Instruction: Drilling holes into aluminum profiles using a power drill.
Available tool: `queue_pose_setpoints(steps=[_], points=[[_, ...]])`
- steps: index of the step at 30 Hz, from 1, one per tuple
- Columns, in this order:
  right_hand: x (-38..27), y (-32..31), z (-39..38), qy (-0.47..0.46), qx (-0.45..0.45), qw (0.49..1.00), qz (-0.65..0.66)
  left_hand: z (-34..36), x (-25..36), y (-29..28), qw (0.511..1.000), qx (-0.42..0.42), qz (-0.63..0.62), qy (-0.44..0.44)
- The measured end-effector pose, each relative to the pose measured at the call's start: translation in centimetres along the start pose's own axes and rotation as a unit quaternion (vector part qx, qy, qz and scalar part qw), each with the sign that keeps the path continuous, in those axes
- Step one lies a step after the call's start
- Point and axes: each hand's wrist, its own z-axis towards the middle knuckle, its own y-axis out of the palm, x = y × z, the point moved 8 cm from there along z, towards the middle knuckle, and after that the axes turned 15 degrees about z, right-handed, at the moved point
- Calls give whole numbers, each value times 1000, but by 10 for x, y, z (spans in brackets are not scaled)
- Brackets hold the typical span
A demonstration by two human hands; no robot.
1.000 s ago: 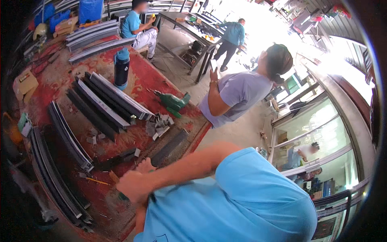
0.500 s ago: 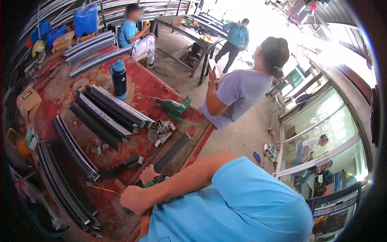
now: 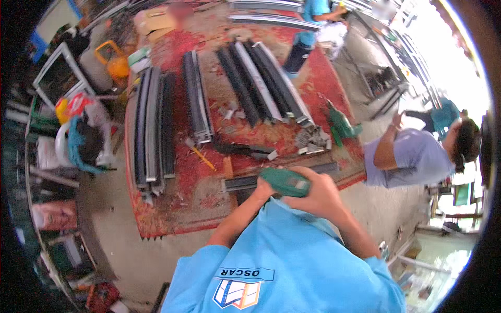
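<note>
In front of my chest is a green power tool (image 3: pixel 284 182), its blocky end turned up; its front end is hidden, and it looks like a cordless drill. My right hand (image 3: pixel 321 195) wraps round its right side. My left hand (image 3: pixel 263 190) is closed against its left side, its fingers mostly hidden. Just beyond, partly covered by the tool and my hands, a dark metal profile (image 3: pixel 240 183) lies across the near part of the red-carpeted table (image 3: pixel 172 219). A small wooden piece (image 3: pixel 228 168) and a yellow pencil (image 3: pixel 202 158) lie near it.
Bundles of dark and grey profiles (image 3: pixel 151 130) lie on the table, with several small cut pieces (image 3: pixel 313 140), a second green drill (image 3: pixel 342 122) and a dark blue bottle (image 3: pixel 298 55). A person in a lavender shirt (image 3: pixel 412 156) stands at the right. Another sits at the far side.
My view has swung toward the table's left side, bringing more clutter and floor into sight there. The green tool now shows plainly between my hands, its blocky end up.
</note>
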Motion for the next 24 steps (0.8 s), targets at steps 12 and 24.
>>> queue_pose_setpoints(steps=[12,24], points=[[94,-79,-90,93,229,923,295,35,-29,-53,937,-312,-86,-132],[62,-95,-63,18,190,919,345,-51,-153,-224,831,-325,-285,-350]])
